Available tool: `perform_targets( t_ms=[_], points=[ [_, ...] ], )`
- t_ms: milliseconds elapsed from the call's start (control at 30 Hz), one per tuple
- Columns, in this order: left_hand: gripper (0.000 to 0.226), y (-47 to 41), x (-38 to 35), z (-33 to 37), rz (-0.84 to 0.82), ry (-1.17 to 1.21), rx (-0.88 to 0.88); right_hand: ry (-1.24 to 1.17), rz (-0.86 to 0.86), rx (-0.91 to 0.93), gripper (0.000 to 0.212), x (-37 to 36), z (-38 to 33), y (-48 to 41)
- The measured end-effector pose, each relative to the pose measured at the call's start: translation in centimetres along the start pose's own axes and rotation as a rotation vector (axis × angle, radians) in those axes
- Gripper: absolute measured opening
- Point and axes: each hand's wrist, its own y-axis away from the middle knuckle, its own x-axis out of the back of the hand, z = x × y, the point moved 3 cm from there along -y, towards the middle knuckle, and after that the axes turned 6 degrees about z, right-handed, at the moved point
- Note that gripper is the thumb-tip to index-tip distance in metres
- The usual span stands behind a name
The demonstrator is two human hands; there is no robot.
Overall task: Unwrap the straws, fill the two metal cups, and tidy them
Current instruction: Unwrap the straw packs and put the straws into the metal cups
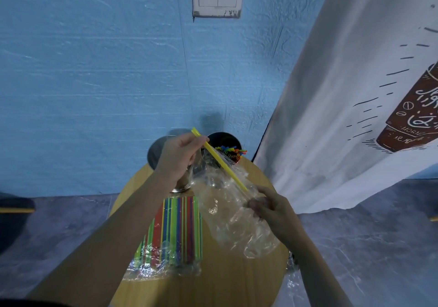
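Straw (220,160): thin, stiff yellow tube, partly out of the clear wrapper (227,216); best drawn straight along its length so the film doesn't snag.
Left hand (180,157): pinches the straw near its upper end.
Right hand (272,209): grips the crinkly, glossy wrapper to steady it.
Cups: right cup (225,138) holds coloured straws; left cup (154,155) is partly hidden behind the hand.
Pack (175,230): striped straws in film, flat on the round wooden table (237,283).

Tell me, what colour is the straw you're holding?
Yellow straw, seen clearest in the head view.
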Motion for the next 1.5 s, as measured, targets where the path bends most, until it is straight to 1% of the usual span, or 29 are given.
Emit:
perform_targets(
  t_ms=[33, 100, 167, 233, 300, 367, 433, 500, 600, 700, 733, 833, 933, 1000, 1100, 1200, 1267, 1400, 1500],
  points=[
    [0.017, -0.1, -0.1, -0.2, 0.009, -0.005, -0.005, -0.001, 0.014, -0.010, 0.039, 0.1, 0.4, 0.0],
    [0.020, -0.3, 0.0, -0.5, 0.081, 0.018, 0.012, 0.024, 0.036, -0.015, 0.037, 0.2, 1.0, 0.1],
    [0.032, -0.8, 0.7, -0.6, 0.179, 0.034, 0.029, 0.023, 0.068, -0.048, 0.023, 0.5, 2.5, 0.5],
    [0.042, -1.5, 1.6, -0.4, 0.224, 0.037, 0.024, 0.072, 0.085, -0.083, 0.026, 0.9, 4.7, 0.8],
    [0.037, -2.0, 2.1, -0.2, 0.241, 0.035, 0.027, 0.166, 0.066, -0.141, 0.025, 0.9, 7.4, 1.2],
    [0.037, -2.2, 2.1, -0.3, 0.255, 0.026, 0.024, 0.232, -0.005, -0.226, 0.024, 0.2, 10.3, 1.6],
    [0.036, -2.1, 1.6, -0.7, 0.240, -0.013, 0.006, 0.238, -0.052, -0.308, 0.024, -0.9, 12.6, 2.2],
    [0.030, -1.7, 0.8, -1.7, 0.185, -0.065, -0.002, 0.217, -0.068, -0.378, 0.025, -1.9, 14.3, 2.8],
    [0.029, -1.4, -0.5, -2.8, 0.110, -0.189, -0.013, 0.133, -0.037, -0.479, 0.037, -2.9, 15.9, 3.4],
    [0.033, -1.9, -1.6, -2.4, 0.082, -0.209, -0.018, 0.106, 0.058, -0.521, 0.056, -3.4, 16.0, 2.9],
    [0.033, -2.2, -1.9, -1.9, 0.086, -0.200, -0.024, 0.121, 0.081, -0.508, 0.059, -3.4, 15.8, 2.6],
    [0.031, -3.5, -2.1, -0.5, 0.155, -0.161, -0.056, 0.139, 0.111, -0.475, 0.057, -3.1, 14.7, 1.9],
    [0.028, -4.6, -1.5, 0.7, 0.243, -0.133, -0.137, 0.165, 0.087, -0.472, 0.055, -2.9, 14.0, 1.5],
    [0.029, -4.9, -1.0, 1.1, 0.292, -0.102, -0.180, 0.189, 0.082, -0.456, 0.052, -2.9, 13.6, 0.9],
    [0.033, -4.8, -0.6, 1.8, 0.356, -0.122, -0.246, 0.245, 0.085, -0.399, 0.050, -3.1, 11.7, -0.5],
    [0.030, -4.3, -0.9, 2.4, 0.365, -0.174, -0.313, 0.409, 0.084, -0.253, 0.057, -2.9, 9.5, -1.9],
    [0.027, -4.0, -1.1, 3.0, 0.362, -0.182, -0.344, 0.493, 0.079, -0.141, 0.058, -2.8, 8.1, -2.5],
    [0.020, -4.0, -1.6, 4.2, 0.343, -0.170, -0.387, 0.564, 0.104, 0.048, 0.051, -2.4, 4.5, -4.2],
    [0.023, -4.5, -1.9, 3.9, 0.254, -0.266, -0.406, 0.584, 0.175, 0.169, 0.044, -1.7, 1.4, -6.0]
  ],
)
